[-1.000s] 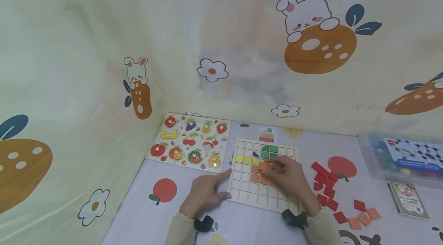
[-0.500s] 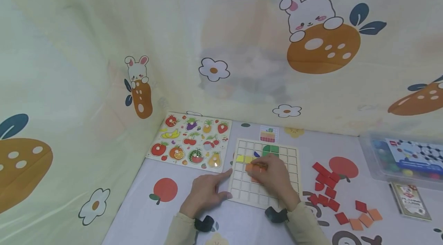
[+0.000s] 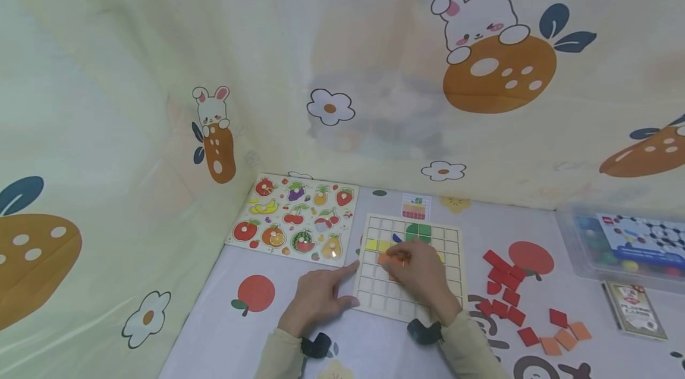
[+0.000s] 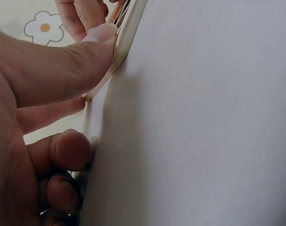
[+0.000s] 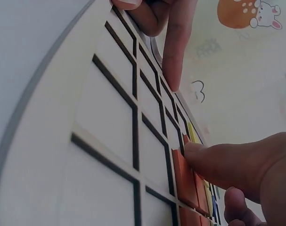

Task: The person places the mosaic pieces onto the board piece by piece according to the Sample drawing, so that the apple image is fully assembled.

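Note:
A wooden grid board (image 3: 452, 235) lies on the patterned cloth, with yellow, green, blue and orange tiles in its upper cells. My left hand (image 3: 345, 285) braces the board's left edge (image 4: 126, 33), index finger straight along the side and thumb against the near corner; the other fingers are curled. My right hand (image 3: 398, 261) reaches over the board's middle and pinches an orange tile (image 3: 386, 259) in the third row. In the right wrist view my thumb (image 5: 213, 157) presses the orange tile (image 5: 184, 181) down in its cell, and the left index finger (image 5: 175, 47) shows beyond.
A fruit peg puzzle (image 3: 294, 218) lies left of the board and a small pattern card (image 3: 415, 207) behind it. Loose red tiles (image 3: 503, 284) and orange tiles (image 3: 562, 340) are scattered to the right. A clear plastic box (image 3: 621, 242) and a card pack (image 3: 634, 309) sit far right. Cloth walls close in behind and left.
My right hand has moved left across the board with the orange tile, from the middle right to the left-centre cells. The left hand has stayed on the board's edge.

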